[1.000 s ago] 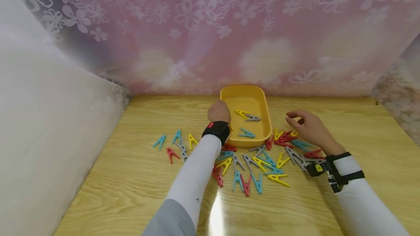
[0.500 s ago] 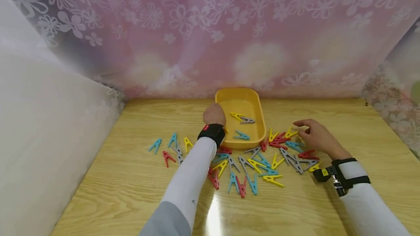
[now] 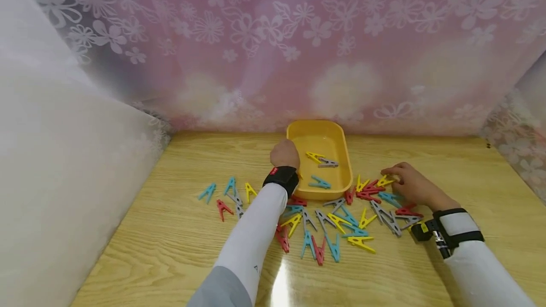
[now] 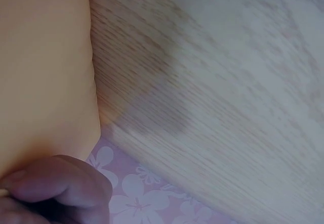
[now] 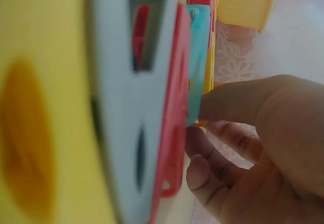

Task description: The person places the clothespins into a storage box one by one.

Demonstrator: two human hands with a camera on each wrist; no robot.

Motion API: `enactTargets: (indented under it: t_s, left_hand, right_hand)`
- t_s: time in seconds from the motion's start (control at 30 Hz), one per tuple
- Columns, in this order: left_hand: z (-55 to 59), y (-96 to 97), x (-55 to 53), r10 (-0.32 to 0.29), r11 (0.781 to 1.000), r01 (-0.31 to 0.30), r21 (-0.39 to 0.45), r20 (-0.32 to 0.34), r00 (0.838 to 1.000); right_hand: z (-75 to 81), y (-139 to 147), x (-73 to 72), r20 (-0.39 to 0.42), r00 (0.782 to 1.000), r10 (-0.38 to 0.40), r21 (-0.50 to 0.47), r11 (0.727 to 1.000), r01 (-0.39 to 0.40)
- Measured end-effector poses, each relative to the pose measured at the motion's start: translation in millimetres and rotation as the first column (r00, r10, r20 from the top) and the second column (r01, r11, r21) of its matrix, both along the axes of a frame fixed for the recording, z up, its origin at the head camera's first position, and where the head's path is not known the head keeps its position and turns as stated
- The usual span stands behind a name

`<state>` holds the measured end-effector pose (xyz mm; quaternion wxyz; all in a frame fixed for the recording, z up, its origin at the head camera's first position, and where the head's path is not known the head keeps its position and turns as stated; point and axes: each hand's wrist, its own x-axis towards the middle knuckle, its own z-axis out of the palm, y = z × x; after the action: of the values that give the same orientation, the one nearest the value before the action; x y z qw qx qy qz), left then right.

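My left hand (image 3: 285,154) grips the left rim of a yellow plastic basin (image 3: 322,132). In the left wrist view its curled fingers (image 4: 66,183) lie against the basin's wall (image 4: 45,72). Inside the basin are a yellow clothespin (image 3: 314,157), a grey one (image 3: 328,162) and a blue one (image 3: 320,182). Right of the basin, my right hand (image 3: 415,186) pinches a yellow clothespin (image 3: 385,181) at the pile's edge between thumb and fingers. Up close in the right wrist view, a blue clothespin (image 5: 197,67) partly hides that yellow one.
Several red, blue, grey and yellow clothespins lie scattered in front of the basin; a few, like a red one (image 3: 223,209), lie left of my left arm. The wooden table (image 3: 170,250) ends at a pink flowered curtain (image 3: 256,84). A white sheet (image 3: 64,155) hangs at left.
My right hand has come down to the yellow clothespin at the pile's far right and closed its fingers on it. The left hand stays on the basin rim.
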<state>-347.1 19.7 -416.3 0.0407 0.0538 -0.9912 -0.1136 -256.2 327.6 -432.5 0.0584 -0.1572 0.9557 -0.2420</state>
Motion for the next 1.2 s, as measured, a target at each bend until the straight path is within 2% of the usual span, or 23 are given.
enactTargets:
  t_s: [0.23,0.4,0.53,0.7,0.9,1.07,1.2]
  left_hand:
    - [0.0,0.2,-2.2,0.004,1.0,-0.004,0.005,0.032,0.999]
    - [1.8,0.4,-1.3,0.007,1.0,-0.007,0.002,0.035,0.999]
    - [3.0,0.4,0.5,0.003,1.0,-0.003,-0.002,0.028,1.0]
    - [3.8,1.0,1.9,-0.002,1.0,0.002,-0.011,0.033,0.999]
    - [5.4,-1.6,1.7,-0.013,1.0,0.014,-0.022,0.053,0.999]
    - [7.0,-1.4,2.4,-0.014,0.999,0.016,-0.032,0.058,0.998]
    - [7.3,0.5,4.0,-0.009,0.999,0.011,-0.032,0.051,0.999]
  right_hand:
    - [1.2,5,0.4,-0.009,1.0,-0.013,0.035,0.999,0.013]
    - [3.6,5,3.1,0.011,0.998,-0.068,0.031,0.997,0.067]
    - [8.2,2,6.2,0.023,0.989,-0.143,0.007,0.99,0.143]
    - [22.3,-15,4.2,-0.056,0.976,-0.211,-0.079,0.975,0.207]
    - [42.1,-59,-10.2,-0.106,0.979,-0.172,-0.197,0.969,0.149]
    - [50.6,-93,-22.7,-0.107,0.988,-0.107,-0.19,0.978,0.085]
    - [51.7,-111,-28.6,-0.072,0.997,-0.033,-0.169,0.985,0.02]
